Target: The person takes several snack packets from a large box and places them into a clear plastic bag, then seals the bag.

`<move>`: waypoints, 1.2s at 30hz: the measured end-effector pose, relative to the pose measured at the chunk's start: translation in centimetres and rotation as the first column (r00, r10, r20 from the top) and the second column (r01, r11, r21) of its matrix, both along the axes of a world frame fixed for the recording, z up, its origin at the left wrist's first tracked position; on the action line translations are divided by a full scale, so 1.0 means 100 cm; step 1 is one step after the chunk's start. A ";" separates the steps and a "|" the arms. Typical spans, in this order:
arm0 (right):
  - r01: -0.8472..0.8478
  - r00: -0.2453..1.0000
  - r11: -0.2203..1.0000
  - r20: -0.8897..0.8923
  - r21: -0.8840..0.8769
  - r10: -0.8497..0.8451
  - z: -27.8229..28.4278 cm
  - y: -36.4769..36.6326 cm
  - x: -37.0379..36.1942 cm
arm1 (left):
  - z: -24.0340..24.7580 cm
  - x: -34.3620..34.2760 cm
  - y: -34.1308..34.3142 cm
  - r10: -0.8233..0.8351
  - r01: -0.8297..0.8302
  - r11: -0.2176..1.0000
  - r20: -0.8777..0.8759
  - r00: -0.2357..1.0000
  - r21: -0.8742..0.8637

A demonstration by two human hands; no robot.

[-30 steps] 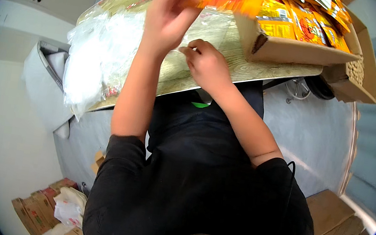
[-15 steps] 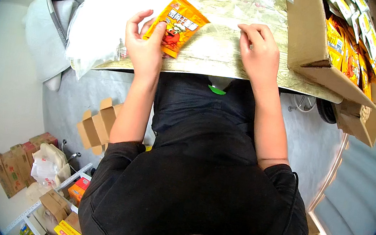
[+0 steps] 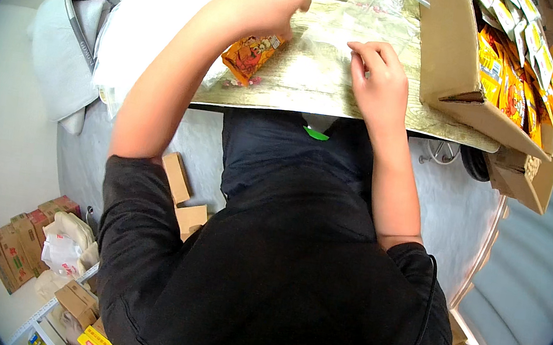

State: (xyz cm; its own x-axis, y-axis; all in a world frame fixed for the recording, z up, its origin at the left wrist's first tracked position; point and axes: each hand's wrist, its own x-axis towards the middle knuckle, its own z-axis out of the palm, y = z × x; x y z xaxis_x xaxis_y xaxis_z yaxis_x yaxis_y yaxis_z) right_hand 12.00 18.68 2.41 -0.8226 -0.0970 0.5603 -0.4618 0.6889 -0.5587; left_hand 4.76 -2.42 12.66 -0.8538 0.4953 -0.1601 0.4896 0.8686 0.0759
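My left hand is turned over with its back up, fingers bent down at the top of a small orange snack packet. Its fingers seem closed on the packet's upper end, which they partly hide; the lower part shows a red cartoon figure. To the right, my right hand hovers by the table's near side, thumb and fingertips drawn together. Whatever they may pinch is too small to make out. Clear plastic bags lie just beyond its fingertips.
White translucent plastic bags cover the left part of the wood-grain table. At the right edge stands an open cardboard box full of orange and white packets. A grey cushioned item is at far left; cartons sit on the floor.
My left hand has swung up and over, its elbow moving out to the left, and the packet now shows lower, below the hand. My right hand has hardly moved.
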 end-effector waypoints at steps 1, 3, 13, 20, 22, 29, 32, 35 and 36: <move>-0.011 1.000 1.000 0.008 -0.002 0.011 0.002 -0.002 0.000 | 0.004 -0.006 0.003 -0.016 0.057 0.970 0.172 0.985 -0.237; -0.015 1.000 1.000 0.015 -0.014 0.015 0.005 -0.003 0.002 | -0.005 -0.018 -0.003 -0.033 0.091 0.953 0.199 0.980 -0.288; -0.013 1.000 0.997 0.021 -0.077 0.015 0.009 -0.001 0.002 | -0.047 0.061 -0.097 0.126 -0.646 0.130 0.634 0.763 0.752; -0.006 1.000 1.000 -0.014 -0.028 0.005 0.009 -0.010 0.006 | -0.062 0.114 -0.060 -0.178 -0.800 -0.093 0.780 0.600 0.593; -0.019 1.000 1.000 -0.004 -0.012 0.019 0.015 -0.017 0.011 | -0.076 0.111 -0.051 -0.147 -0.760 -0.196 0.748 0.647 0.619; -0.057 0.995 0.998 -0.084 0.028 0.059 0.014 -0.026 0.016 | -0.095 0.114 0.011 -0.314 -0.737 -0.507 0.700 0.641 0.447; -0.062 0.992 0.998 -0.105 0.012 0.063 0.012 -0.025 0.017 | -0.097 0.115 0.027 -0.347 -0.770 -0.490 0.719 0.602 0.408; -0.084 0.992 0.996 -0.091 -0.015 0.083 0.012 -0.024 0.021 | -0.096 0.111 0.042 -0.315 -0.722 -0.583 0.716 0.623 0.372; -0.100 0.993 0.995 -0.070 -0.020 0.098 0.014 -0.024 0.024 | -0.104 0.108 0.040 -0.467 -0.775 -0.580 0.677 0.569 0.251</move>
State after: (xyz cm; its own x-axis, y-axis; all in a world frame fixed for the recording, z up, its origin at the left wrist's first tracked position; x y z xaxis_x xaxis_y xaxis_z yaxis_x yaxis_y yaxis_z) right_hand 14.35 16.29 3.81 -0.7693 -0.1622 0.6180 -0.5648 0.6248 -0.5392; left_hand 15.51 1.55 2.28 -0.9135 0.2187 -0.3430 -0.3740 -0.7832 0.4966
